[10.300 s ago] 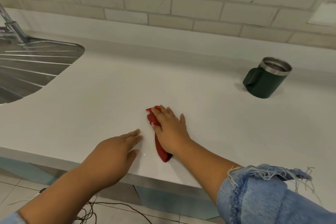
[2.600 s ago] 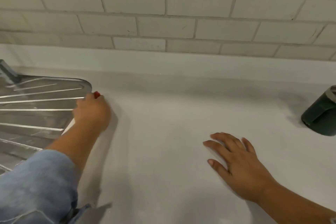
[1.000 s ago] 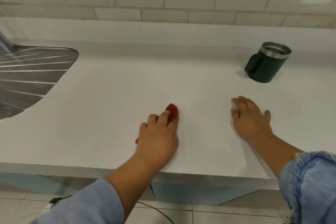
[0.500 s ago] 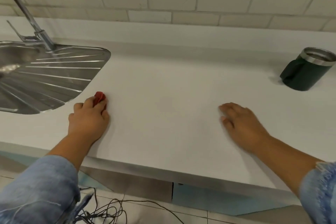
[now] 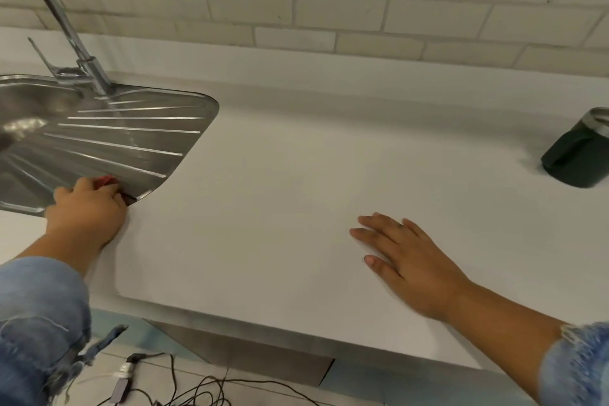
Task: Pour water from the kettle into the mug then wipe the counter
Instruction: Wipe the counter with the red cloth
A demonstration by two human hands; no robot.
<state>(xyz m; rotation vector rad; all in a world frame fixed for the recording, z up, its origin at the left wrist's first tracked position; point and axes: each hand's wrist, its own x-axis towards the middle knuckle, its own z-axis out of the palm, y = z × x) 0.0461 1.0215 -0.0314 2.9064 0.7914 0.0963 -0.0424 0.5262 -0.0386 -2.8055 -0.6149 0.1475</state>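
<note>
My left hand (image 5: 86, 212) presses a red cloth (image 5: 106, 181) onto the white counter (image 5: 280, 194), right at the near corner of the steel drainboard; most of the cloth is hidden under the hand. My right hand (image 5: 407, 257) lies flat on the counter, fingers spread, holding nothing. A dark green mug (image 5: 580, 155) with a steel rim stands at the far right edge of the view, partly cut off. No kettle is in view.
A steel sink drainboard (image 5: 99, 138) with a tall tap (image 5: 66, 30) fills the left. A tiled wall runs behind the counter. Below the counter's front edge, cables (image 5: 184, 386) lie on the floor.
My left hand has slid the red cloth left across the counter, from the middle to the drainboard's corner. My right hand stays flat on the counter. The view has swung left.
</note>
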